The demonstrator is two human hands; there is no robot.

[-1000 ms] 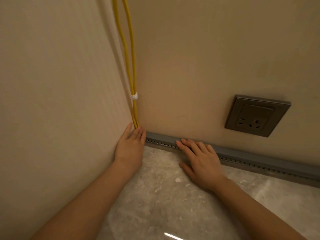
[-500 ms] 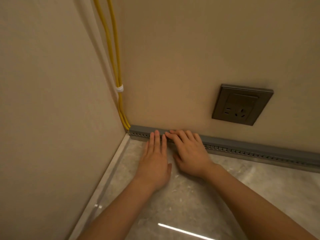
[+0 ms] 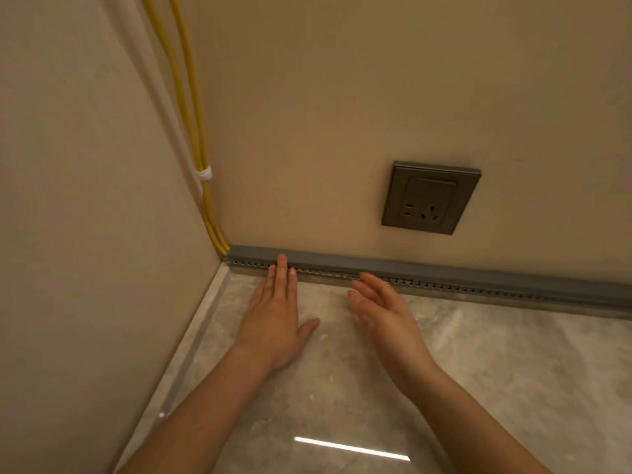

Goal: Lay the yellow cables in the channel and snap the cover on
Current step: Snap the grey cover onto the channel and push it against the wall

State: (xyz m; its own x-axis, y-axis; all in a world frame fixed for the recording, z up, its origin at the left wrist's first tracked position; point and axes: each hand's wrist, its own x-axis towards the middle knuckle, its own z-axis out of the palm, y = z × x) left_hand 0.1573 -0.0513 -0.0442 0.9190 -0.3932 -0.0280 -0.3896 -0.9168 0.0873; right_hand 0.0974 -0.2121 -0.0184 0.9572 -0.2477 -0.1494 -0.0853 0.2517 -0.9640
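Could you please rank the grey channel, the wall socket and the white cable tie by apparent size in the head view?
1. grey channel, spanning most of the wall's base.
2. wall socket.
3. white cable tie, clearly smallest.

Two yellow cables (image 3: pixel 191 107) drop down the corner into the grey slotted channel (image 3: pixel 444 278), its cover (image 3: pixel 478 272) on, left of the fingers (image 3: pixel 282 265).

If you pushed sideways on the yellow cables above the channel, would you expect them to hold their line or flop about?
The yellow cables would probably flex: they are thin and bow apart above the white tie. Below it they run together into the grey channel, so that stretch should shift less. They look light.
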